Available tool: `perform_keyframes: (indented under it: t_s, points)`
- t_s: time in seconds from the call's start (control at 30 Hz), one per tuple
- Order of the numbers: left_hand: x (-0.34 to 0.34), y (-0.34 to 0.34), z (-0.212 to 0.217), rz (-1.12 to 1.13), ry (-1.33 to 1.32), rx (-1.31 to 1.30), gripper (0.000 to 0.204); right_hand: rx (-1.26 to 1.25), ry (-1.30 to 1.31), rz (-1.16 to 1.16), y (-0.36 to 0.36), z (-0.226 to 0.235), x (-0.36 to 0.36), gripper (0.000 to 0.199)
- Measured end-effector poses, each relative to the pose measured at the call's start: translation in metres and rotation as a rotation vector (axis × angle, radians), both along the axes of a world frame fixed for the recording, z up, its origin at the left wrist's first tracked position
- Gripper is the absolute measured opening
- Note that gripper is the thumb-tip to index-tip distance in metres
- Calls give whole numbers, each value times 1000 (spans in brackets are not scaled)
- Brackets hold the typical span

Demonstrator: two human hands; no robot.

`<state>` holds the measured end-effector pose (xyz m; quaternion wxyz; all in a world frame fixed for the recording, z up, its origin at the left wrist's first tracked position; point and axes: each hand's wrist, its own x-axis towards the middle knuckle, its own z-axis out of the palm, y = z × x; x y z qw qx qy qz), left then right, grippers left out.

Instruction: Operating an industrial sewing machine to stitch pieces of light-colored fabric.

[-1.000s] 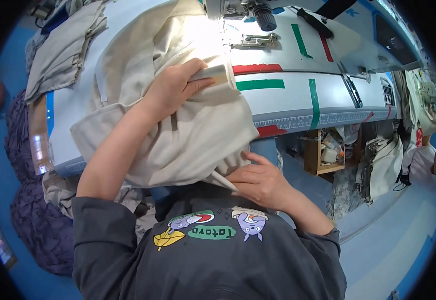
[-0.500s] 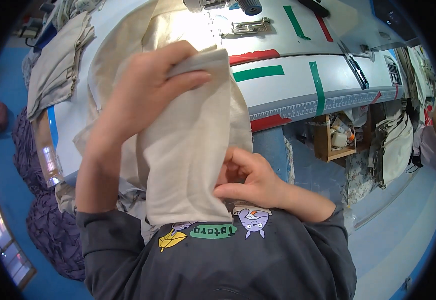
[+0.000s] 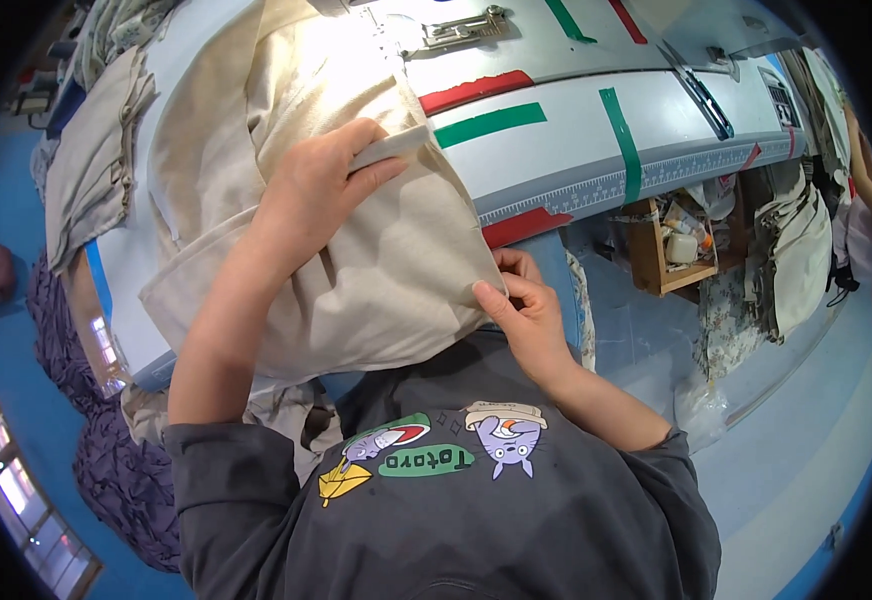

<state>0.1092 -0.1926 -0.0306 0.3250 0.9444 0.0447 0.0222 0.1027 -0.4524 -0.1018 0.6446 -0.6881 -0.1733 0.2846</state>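
Observation:
A large piece of beige fabric (image 3: 396, 270) lies across the sewing machine bed and hangs over its front edge toward my body. My left hand (image 3: 321, 190) is closed on a folded strip of this fabric, pinching it between thumb and fingers, with the fold's end sticking out past the thumb. At the cloth's lower right corner, my right hand (image 3: 531, 320) pinches the edge between thumb and forefinger. The brightly lit sewing area shows at the top, beside a metal slide plate with a fitting (image 3: 461, 32); most of the machine head is out of view.
Green tape (image 3: 491, 125) and red tape (image 3: 476, 92) mark the machine bed, with a ruler strip (image 3: 576, 195) along its front edge. A dark slender tool (image 3: 701, 95) lies at right. Below hangs a wooden drawer (image 3: 671, 250). Folded beige pieces (image 3: 101, 150) are stacked at left.
The fabric panel that stood raised before me now lies lower and spread to the right. My left hand has come down slightly; my right hand has moved up and right, now gripping the fabric's edge.

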Motion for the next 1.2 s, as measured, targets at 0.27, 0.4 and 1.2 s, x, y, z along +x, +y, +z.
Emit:
perform_keyframes:
  t_s: [0.27,0.4,1.2]
  points:
    - [1,11,2,16,92,-70,24,35,267,238,3,-5,-1,43]
    - [7,7,4,41,45,-28,25,-133,359,291,-1,15,2,44]
    - [5,-16,-12,126,-102,317,26,63,362,95,-16,-2,-11,37]
